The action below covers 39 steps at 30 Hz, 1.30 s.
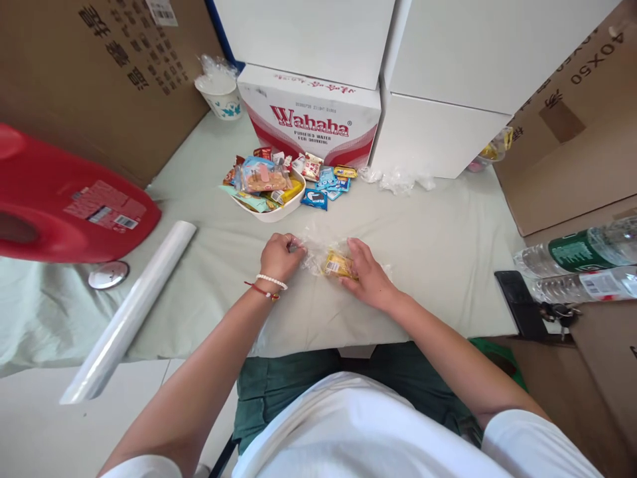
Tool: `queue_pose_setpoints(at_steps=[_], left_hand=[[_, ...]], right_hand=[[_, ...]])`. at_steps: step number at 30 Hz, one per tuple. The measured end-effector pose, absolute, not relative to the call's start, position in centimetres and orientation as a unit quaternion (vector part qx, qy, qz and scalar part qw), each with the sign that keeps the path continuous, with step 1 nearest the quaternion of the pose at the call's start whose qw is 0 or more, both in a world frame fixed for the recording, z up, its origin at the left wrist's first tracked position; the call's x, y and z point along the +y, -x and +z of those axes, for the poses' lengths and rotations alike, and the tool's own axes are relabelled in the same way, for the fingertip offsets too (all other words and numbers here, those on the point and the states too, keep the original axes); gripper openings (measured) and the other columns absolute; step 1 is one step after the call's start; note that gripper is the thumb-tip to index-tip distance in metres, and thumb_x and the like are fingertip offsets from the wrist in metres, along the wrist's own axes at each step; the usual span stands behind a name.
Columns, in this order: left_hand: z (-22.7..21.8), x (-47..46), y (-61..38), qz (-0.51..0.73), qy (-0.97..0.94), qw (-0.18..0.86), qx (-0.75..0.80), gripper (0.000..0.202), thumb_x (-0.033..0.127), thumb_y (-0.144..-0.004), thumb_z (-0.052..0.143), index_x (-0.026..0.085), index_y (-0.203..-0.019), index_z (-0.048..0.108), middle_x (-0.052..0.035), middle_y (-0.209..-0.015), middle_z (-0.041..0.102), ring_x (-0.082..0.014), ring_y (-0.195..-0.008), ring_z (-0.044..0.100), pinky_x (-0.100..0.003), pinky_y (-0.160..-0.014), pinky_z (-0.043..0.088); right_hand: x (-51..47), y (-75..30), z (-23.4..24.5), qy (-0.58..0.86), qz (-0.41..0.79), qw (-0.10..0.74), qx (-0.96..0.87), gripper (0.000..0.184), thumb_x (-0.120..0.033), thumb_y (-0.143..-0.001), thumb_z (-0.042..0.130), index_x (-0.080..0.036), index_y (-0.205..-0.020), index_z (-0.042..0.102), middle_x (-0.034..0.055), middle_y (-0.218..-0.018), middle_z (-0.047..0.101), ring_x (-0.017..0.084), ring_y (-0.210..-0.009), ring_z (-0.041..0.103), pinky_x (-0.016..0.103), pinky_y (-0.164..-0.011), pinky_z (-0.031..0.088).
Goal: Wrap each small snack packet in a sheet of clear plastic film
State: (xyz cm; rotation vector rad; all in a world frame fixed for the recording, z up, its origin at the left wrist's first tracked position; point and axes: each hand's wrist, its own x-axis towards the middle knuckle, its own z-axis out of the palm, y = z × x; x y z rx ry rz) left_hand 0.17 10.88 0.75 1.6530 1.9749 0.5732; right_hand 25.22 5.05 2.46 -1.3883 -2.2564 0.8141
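Observation:
A yellow snack packet (337, 264) with a barcode lies on the cloth in front of me, amid crumpled clear plastic film (316, 240). My right hand (369, 275) grips the packet from its right side, thumb and fingers at its edges. At the left of the packet, my left hand (282, 257) pinches the edge of the film between its fingertips. Whether the film passes under the whole packet is hidden. Beyond my hands stands a white basket (283, 211) heaped with wrapped snacks (263, 178). Several blue packets (315, 198) lie beside it.
A roll of clear plastic (134, 305) lies at the left, near a red jug (74, 206). Behind are a Wahaha carton (311, 119), a paper cup (221, 99) and crumpled plastic (401, 178). Plastic bottles (582, 251), a phone (518, 302) and keys (562, 312) lie at the right.

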Motion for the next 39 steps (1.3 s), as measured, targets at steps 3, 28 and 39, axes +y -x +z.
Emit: queue_pose_setpoints(at_steps=[3, 28, 39], left_hand=[[0.9, 10.6, -0.8, 0.239, -0.596, 0.242, 0.727, 0.014, 0.033, -0.073, 0.065, 0.021, -0.080, 0.063, -0.0046, -0.093, 0.056, -0.0214, -0.085, 0.058, -0.036, -0.086, 0.048], [2.9, 4.3, -7.8, 0.307, -0.718, 0.333, 0.528, 0.033, 0.021, -0.087, 0.045, 0.022, -0.102, 0.074, -0.0069, -0.116, 0.074, -0.0234, -0.115, 0.066, -0.042, -0.107, 0.049], [1.0, 0.7, -9.0, 0.141, -0.831, 0.097, 0.529, 0.058, 0.012, -0.092, 0.047, 0.021, -0.147, 0.060, -0.0120, -0.158, 0.057, -0.0318, -0.147, 0.049, -0.049, -0.105, 0.043]], right_hand=[[5.3, -24.3, 3.0, 0.462, 0.296, 0.134, -0.825, 0.067, -0.025, -0.096, 0.063, -0.022, -0.160, 0.041, 0.0156, -0.175, 0.024, 0.030, -0.147, 0.048, 0.048, -0.115, 0.048], [-0.8, -27.1, 1.1, 0.392, 0.253, 0.218, -0.857, 0.048, -0.021, -0.103, 0.048, -0.017, -0.150, 0.056, 0.0194, -0.161, 0.048, 0.029, -0.150, 0.046, 0.051, -0.121, 0.045], [1.7, -27.9, 3.8, 0.691, 0.200, 0.161, -0.675, 0.019, -0.028, -0.098, 0.061, -0.022, -0.115, 0.067, 0.0124, -0.128, 0.065, 0.028, -0.114, 0.061, 0.043, -0.096, 0.053]])
